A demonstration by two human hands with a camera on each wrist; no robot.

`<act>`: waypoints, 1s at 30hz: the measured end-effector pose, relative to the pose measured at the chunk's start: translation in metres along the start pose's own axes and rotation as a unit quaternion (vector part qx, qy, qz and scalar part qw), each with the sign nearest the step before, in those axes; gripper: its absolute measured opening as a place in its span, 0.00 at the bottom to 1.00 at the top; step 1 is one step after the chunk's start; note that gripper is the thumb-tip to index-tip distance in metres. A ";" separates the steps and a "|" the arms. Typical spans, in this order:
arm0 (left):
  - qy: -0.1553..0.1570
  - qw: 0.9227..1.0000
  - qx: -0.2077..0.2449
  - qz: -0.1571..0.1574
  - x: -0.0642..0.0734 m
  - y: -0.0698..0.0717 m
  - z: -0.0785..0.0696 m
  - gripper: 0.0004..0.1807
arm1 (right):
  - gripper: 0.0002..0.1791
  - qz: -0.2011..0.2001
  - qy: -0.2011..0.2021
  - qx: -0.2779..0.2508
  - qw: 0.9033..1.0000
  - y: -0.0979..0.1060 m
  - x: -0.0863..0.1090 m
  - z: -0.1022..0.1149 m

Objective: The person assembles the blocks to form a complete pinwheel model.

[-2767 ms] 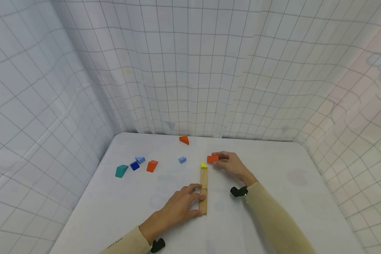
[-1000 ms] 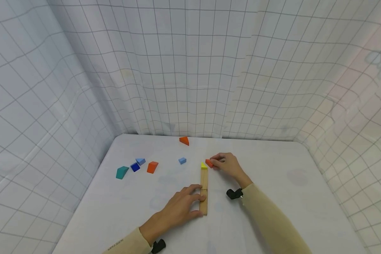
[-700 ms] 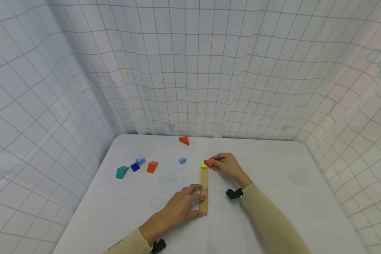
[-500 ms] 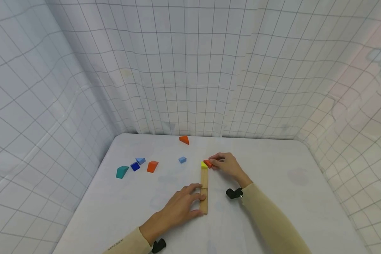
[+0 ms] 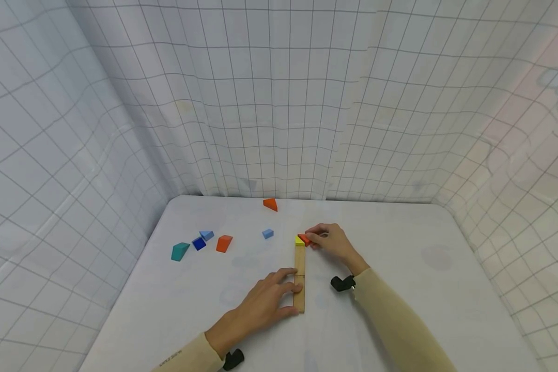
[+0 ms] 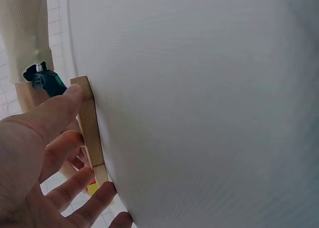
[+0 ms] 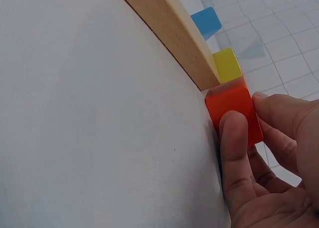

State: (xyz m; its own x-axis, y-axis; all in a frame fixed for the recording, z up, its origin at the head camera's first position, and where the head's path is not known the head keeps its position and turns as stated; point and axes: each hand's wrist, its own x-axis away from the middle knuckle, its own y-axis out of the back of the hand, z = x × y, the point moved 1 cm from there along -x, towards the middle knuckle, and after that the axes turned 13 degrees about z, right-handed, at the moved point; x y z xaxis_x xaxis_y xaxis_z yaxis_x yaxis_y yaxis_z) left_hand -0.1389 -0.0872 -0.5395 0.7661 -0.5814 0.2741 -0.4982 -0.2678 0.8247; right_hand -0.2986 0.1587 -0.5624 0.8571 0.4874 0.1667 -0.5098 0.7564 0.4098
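Two long wooden blocks [image 5: 299, 261] lie end to end in a line on the white table, with a small yellow wedge block [image 5: 299, 241] at the far end. My left hand [image 5: 260, 304] rests along the left side of the wood. Its thumb touches the near end and its fingers lie spread against the nearer block [image 6: 89, 125]. From the right, my right hand [image 5: 332, 240] pinches an orange wedge block [image 7: 235, 103] between thumb and fingers. That wedge is right up against the yellow one [image 7: 228, 65], by the wood's far corner.
Left of the wood stand a light blue block [image 5: 267, 234], an orange block [image 5: 224, 243], a dark blue block [image 5: 199, 243], a light blue wedge [image 5: 206, 235] and a teal block [image 5: 180, 251]. Another orange wedge [image 5: 270, 204] lies near the back edge. Gridded white curtains [image 5: 279, 103] surround the table.
My right hand has turned the orange wedge and brought it leftward against the yellow one; over the last half second it shifts only slightly. My left hand has stayed on the wood.
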 end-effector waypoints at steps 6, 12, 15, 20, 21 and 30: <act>0.002 1.000 -0.001 0.001 -0.001 -0.001 0.000 0.30 | 0.17 0.004 0.004 0.000 1.000 0.000 0.000 0.001; 0.000 1.000 -0.003 -0.002 -0.001 -0.002 0.002 0.30 | 0.17 0.005 0.008 0.005 1.000 0.000 -0.001 0.002; 0.002 1.000 -0.003 -0.001 -0.001 -0.002 0.002 0.30 | 0.17 0.004 0.008 0.007 1.000 0.000 -0.001 0.002; 0.000 1.000 -0.002 -0.001 -0.001 -0.002 0.002 0.30 | 0.16 0.004 0.007 0.011 1.000 -0.001 -0.001 0.003; -0.001 1.000 -0.001 -0.001 0.000 -0.002 0.002 0.30 | 0.16 0.004 0.007 0.012 1.000 -0.001 -0.001 0.003; -0.003 1.000 -0.002 0.003 -0.001 -0.001 0.003 0.30 | 0.16 0.004 0.008 0.019 1.000 -0.002 -0.001 0.003</act>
State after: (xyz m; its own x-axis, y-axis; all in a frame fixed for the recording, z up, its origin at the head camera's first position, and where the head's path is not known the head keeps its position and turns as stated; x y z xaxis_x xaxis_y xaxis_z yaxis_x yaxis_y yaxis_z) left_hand -0.1401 -0.0883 -0.5421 0.7599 -0.5884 0.2762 -0.5019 -0.2612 0.8245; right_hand -0.2984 0.1555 -0.5608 0.8520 0.4996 0.1562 -0.5127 0.7361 0.4419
